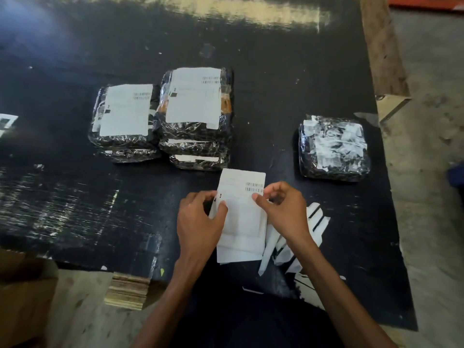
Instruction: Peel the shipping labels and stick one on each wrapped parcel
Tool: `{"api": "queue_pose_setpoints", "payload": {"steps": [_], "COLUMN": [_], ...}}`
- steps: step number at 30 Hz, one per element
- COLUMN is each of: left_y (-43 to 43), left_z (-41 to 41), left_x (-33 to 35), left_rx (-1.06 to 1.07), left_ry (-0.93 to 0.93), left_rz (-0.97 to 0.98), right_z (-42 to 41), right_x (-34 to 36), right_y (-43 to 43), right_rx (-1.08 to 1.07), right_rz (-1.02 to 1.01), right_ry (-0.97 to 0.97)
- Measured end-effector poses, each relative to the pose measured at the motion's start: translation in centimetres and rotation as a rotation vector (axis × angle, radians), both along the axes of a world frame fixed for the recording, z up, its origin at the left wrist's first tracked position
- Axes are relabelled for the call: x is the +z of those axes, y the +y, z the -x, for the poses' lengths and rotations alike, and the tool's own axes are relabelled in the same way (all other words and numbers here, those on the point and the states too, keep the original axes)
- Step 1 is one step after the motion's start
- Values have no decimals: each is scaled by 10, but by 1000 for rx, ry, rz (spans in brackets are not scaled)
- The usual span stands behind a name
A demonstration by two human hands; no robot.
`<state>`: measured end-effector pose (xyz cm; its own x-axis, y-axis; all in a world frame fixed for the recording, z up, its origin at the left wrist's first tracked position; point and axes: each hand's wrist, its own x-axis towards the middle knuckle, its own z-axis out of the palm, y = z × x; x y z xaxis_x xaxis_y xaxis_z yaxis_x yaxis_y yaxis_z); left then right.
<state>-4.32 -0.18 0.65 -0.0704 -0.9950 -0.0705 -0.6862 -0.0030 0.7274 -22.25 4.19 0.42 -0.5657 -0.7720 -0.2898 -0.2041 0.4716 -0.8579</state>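
Black and scuffed, the work board [75, 197] lay on a concrete floor and carried everything. Far to the upper left of the held label sat a shorter stack [125, 116] of wrapped parcels, and just above the label a taller stack [195, 109], each with a white label on top. The left hand [198, 222] pinched the label's left edge between thumb and curled fingers. The label [241, 214] itself was the top sheet of a small sheaf. The right hand [283, 209] nipped its right edge close under the barcode, fingers narrow. Just right of the label lay loose backing scraps [301, 237]. Well up and to the right of it sat a lone parcel [332, 146], crinkled, with only ragged white patches and no flat label that could be made out. The peel looked barely begun. A pull near the barcode risked creasing or tearing it. Freed adhesive might have curled onto itself or the fingers, a second sheet might have lifted too, and the parcel's wrinkled wrap invited bubbles and a skewed stick.
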Motion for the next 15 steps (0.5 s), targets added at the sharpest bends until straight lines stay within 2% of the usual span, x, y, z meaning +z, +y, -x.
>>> {"api": "queue_pose_setpoints", "payload": {"steps": [5,9,12,15], "left_y": [-9,-15,-19,-23], "left_z": [7,12,25,50], "left_x": [13,21,28,38], "left_rx": [150,113,-39,-80], "left_ry": [371,701,681,729], "left_rz": [-288,-566,-593,-563], "right_z": [9,14,17,24], "right_x": [7,19,32,46], "right_y": [-2,-1,1,3], "right_rx": [-45,-61,-129,-225], "right_rz": [44,97,144,163], "right_ry": [-266,-417,-503,-503]}}
